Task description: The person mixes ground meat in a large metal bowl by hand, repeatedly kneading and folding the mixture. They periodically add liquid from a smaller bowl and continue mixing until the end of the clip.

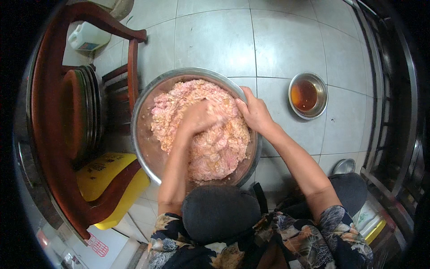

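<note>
A large stainless steel basin (149, 161) holds a big mound of pink minced meat (215, 154) with yellowish bits mixed through it. My left hand (198, 116) is pressed into the upper middle of the mince; its fingers are blurred and partly sunk in it, so their pose is unclear. At the basin's upper right side, my right hand (253, 109) grips the rim, thumb over the edge. To the right, apart from the basin, a small steel bowl (321, 107) on the floor contains a reddish-brown liquid (304, 95).
A dark red wooden chair (50, 101) with stacked round trays (89, 111) is at left, beside a yellow container (117, 188). A white plastic jug (88, 36) lies at upper left. A small metal dish (344, 166) is near my right knee. Dark metal racking (386, 101) borders the right.
</note>
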Available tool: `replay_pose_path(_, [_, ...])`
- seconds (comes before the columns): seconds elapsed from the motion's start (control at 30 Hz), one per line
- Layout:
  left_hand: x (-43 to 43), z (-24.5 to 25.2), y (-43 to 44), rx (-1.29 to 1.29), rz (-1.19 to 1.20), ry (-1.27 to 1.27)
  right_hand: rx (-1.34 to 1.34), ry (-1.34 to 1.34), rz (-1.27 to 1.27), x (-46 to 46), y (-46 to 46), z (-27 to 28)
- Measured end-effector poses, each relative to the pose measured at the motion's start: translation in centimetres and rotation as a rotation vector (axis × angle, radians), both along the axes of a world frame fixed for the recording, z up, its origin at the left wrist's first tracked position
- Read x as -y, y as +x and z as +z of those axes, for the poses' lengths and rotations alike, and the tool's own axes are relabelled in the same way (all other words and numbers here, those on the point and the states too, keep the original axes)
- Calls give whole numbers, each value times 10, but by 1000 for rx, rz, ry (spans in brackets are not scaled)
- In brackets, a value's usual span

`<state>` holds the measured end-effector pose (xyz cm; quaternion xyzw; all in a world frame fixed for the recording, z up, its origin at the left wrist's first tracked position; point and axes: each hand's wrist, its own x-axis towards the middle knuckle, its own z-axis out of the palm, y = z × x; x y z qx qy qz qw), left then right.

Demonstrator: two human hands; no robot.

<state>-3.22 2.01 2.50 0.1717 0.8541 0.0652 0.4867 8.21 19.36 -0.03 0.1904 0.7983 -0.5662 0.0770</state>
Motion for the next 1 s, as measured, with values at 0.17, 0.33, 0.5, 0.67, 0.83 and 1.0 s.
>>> replay_pose_path(0.17, [45, -11, 94, -355, -384, 197, 25, -20, -2, -3, -4, 5])
replay_pose_path(0.33, [123, -3, 150, -272, -154, -206, -17, -169, 22, -6, 2, 1])
replay_pose_path(0.5, [139, -47, 88, -467, -214, -85, -24, -182, 42, -6, 4, 1])
replay_pose_path(0.67, [114, -89, -7, -138, 126, -213, 72, -74, 28, -5, 7, 6])
replay_pose_path(0.83, [101, -18, 56, -239, -106, -272, 41, -87, -38, 1, 6, 10])
replay_pose_path(1.0, [148, 56, 71, -472, 172, 401, -116, 25, -70, 6, 10, -3])
